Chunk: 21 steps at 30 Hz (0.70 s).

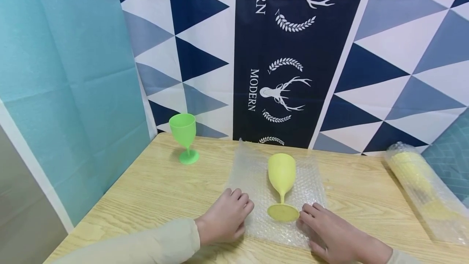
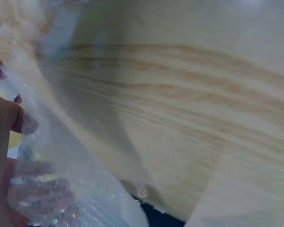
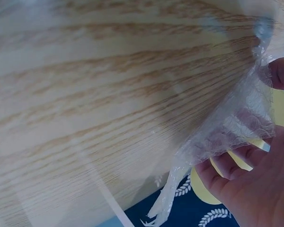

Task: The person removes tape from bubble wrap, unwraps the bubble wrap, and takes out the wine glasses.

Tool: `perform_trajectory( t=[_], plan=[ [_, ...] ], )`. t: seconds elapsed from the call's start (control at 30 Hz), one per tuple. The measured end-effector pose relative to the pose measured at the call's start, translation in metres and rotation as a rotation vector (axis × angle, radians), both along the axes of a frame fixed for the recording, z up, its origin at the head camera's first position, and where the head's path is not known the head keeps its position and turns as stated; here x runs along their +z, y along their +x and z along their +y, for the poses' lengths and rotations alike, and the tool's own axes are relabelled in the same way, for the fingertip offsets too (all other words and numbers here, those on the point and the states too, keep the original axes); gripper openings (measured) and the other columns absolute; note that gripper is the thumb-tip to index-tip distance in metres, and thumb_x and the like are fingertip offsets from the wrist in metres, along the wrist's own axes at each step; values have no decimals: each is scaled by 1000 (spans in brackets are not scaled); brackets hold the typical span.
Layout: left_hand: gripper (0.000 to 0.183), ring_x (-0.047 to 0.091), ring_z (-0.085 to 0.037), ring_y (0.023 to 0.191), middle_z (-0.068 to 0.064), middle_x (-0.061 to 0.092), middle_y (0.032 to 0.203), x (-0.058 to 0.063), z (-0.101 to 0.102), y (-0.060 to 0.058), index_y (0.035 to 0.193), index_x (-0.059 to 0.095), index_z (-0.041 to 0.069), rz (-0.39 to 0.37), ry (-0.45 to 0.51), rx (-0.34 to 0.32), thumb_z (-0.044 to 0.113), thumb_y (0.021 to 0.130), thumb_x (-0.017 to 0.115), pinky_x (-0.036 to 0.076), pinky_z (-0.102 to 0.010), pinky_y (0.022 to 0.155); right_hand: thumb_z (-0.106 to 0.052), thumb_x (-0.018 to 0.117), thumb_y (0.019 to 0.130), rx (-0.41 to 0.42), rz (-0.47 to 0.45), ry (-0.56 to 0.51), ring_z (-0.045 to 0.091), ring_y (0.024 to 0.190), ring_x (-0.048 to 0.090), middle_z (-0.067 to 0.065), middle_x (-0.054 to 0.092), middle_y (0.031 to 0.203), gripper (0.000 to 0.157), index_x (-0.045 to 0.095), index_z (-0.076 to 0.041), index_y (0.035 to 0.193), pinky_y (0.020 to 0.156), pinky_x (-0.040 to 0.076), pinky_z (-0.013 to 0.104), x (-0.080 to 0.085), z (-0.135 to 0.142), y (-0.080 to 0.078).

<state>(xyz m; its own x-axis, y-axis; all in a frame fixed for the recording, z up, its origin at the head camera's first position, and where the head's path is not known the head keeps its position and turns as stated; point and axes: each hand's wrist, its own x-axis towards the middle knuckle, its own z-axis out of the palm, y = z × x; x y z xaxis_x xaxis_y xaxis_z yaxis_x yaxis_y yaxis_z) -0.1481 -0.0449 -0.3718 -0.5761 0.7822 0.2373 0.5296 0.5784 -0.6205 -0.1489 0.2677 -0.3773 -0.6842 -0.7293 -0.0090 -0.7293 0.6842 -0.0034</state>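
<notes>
Lower centre: left hand point(image 1: 224, 217) and right hand point(image 1: 335, 231) pinch soft bubble wrap point(image 1: 250, 174) either side; the yellow cup point(image 1: 281, 171) lies on it, likely light, stiff, slippery, best held mid-stem point(image 1: 282, 197).

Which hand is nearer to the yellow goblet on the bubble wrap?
Right. The right hand is just right of the goblet base; the left hand sits left, across a wider gap.

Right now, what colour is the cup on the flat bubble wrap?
The cup is yellow; the head view shows it best.
</notes>
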Motion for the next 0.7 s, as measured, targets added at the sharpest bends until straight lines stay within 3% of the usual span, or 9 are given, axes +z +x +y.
perform_trajectory(
  t=[0.13, 0.3, 0.37, 0.43, 0.7],
  plan=[
    [27, 47, -10, 73, 8, 51, 83, -6, -8, -3, 97, 54, 21, -119, 89, -18, 44, 81, 56, 40, -23, 59, -38, 67, 84, -12, -17, -3, 13, 104, 54, -9, 53, 118, 43, 52, -23, 122, 91, 52, 48, 1, 0, 0],
    [21, 42, -7, 69, 10, 49, 80, -13, -14, -7, 92, 53, 22, -394, 214, 17, 38, 81, 59, 33, -18, 51, -42, 66, 85, -33, -56, -5, 7, 98, 49, -12, 54, 116, 41, 53, -26, 121, 85, 54, 35, 2, -1, -1],
    [19, 41, -6, 69, 10, 48, 81, -15, -15, -9, 91, 54, 22, -470, 262, 27, 37, 81, 59, 32, -17, 50, -41, 66, 85, -28, -48, -12, 4, 96, 47, -13, 53, 114, 39, 53, -27, 119, 82, 53, 31, 2, -1, 0],
    [17, 40, -5, 69, 10, 48, 81, -17, -16, -10, 90, 53, 22, -500, 288, 26, 35, 80, 58, 32, -16, 49, -40, 66, 85, -27, -42, -13, 3, 96, 46, -14, 53, 113, 38, 53, -27, 119, 81, 52, 31, 2, -1, 0],
    [19, 39, -6, 69, 9, 48, 82, -20, -13, -9, 92, 53, 21, -487, 316, 32, 36, 80, 59, 32, -15, 50, -39, 67, 84, -43, -74, -23, 3, 95, 45, -15, 51, 112, 36, 53, -30, 116, 81, 52, 31, 3, 0, -1]
  ],
)
